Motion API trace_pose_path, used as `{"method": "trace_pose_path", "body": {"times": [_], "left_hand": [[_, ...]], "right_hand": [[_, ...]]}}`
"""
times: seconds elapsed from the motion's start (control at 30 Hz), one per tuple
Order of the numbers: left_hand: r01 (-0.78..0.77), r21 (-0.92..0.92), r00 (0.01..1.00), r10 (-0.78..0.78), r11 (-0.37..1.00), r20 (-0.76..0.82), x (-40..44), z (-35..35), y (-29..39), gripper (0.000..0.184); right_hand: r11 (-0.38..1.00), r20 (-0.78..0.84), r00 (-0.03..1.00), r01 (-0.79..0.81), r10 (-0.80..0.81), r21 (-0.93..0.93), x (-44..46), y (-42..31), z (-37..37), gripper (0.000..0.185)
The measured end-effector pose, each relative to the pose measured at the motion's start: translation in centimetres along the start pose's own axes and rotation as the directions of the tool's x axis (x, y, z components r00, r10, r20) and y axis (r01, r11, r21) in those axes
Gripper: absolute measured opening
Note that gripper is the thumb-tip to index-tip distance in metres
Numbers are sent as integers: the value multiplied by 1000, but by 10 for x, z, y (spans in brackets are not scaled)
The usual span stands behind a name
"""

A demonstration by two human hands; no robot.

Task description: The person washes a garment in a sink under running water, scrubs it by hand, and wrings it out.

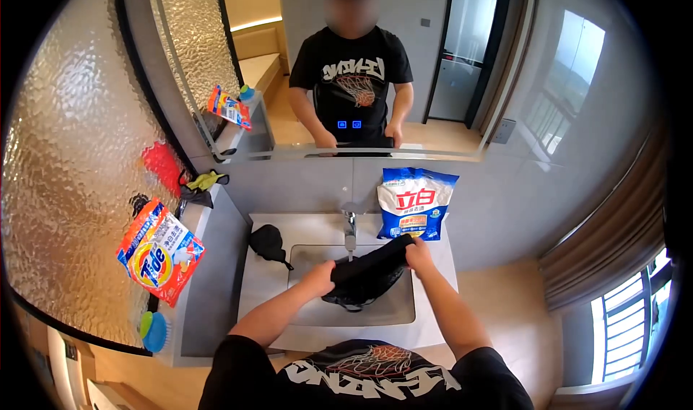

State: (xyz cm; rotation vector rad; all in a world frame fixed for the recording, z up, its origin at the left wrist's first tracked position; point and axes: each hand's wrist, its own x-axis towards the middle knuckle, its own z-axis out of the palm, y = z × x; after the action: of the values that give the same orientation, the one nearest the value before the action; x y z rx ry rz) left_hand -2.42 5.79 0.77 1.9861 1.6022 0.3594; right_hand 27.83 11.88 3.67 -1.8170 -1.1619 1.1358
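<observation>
Gripped limp black fabric item [367, 276] by opposite ends, in curled left hand [318, 278] and curled right hand [419, 258], over rectangular grey basin [304, 314], near shiny chrome tap [350, 229]. Looked soft, pliable, hardly fragile, probably heavier and slippery if soaked; best held by thick upper band [375, 258].

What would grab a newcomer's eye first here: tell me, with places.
Probably the orange Tide bag atop the low grey wall at left, then the blue-and-white bag at the counter's back right. In the middle, the left hand and right hand hold black fabric stretched over the sink. Above, the mirror reflects the person's black shirt.
</observation>
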Motion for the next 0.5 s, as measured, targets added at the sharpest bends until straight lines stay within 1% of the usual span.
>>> {"method": "trace_pose_path", "body": {"times": [0.03, 0.07, 0.13, 0.2, 0.23, 0.27, 0.3, 0.33, 0.37, 0.4, 0.43, 0.47, 0.5], "left_hand": [[-81, 121, 996, 86, 989, -35, -4, -8, -6, 33], [-128, 263, 986, 151, 956, -69, -2, -15, -17, 31], [31, 349, 976, 47, 936, -212, -6, -22, -32, 29], [196, 67, 944, -170, 978, -282, 3, -9, -55, 27], [269, -81, 914, -281, 960, -294, 9, -3, -63, 27], [269, -284, 886, -352, 920, -302, 14, 6, -68, 26], [254, -476, 857, -424, 842, -294, 18, 15, -68, 26], [224, -646, 827, -493, 730, -271, 24, 24, -73, 27], [220, -706, 811, -529, 673, -252, 40, 45, -100, 28], [199, -683, 828, -493, 703, -266, 37, 35, -88, 29], [177, -660, 846, -456, 730, -277, 29, 11, -60, 30], [154, -637, 862, -417, 756, -288, 24, -2, -44, 31], [86, -518, 890, -299, 851, -344, 36, 7, -69, 37]], "right_hand": [[959, -53, 977, 194, -209, -207, -5, -10, -11, 36], [845, -90, 938, 258, -336, -469, -17, -16, -24, 34], [788, -96, 945, 201, -312, -582, -22, -24, -41, 32], [771, -92, 951, 180, -295, -611, -25, -24, -46, 35], [761, -89, 954, 171, -288, -626, -25, -24, -47, 37], [736, -86, 949, 176, -303, -654, -25, -24, -47, 39], [709, -80, 944, 182, -319, -681, -23, -23, -45, 40], [682, -73, 940, 188, -334, -707, -21, -21, -43, 42], [761, -74, 957, 173, -279, -625, -9, -11, -41, 41], [830, -70, 972, 152, -223, -536, 10, 3, -41, 40], [889, -60, 984, 123, -166, -441, 21, 12, -41, 39], [965, -35, 997, 55, -66, -257, 14, 1, -43, 41], [997, 8, 999, -30, 31, -68, -1, -24, -46, 43]]}}
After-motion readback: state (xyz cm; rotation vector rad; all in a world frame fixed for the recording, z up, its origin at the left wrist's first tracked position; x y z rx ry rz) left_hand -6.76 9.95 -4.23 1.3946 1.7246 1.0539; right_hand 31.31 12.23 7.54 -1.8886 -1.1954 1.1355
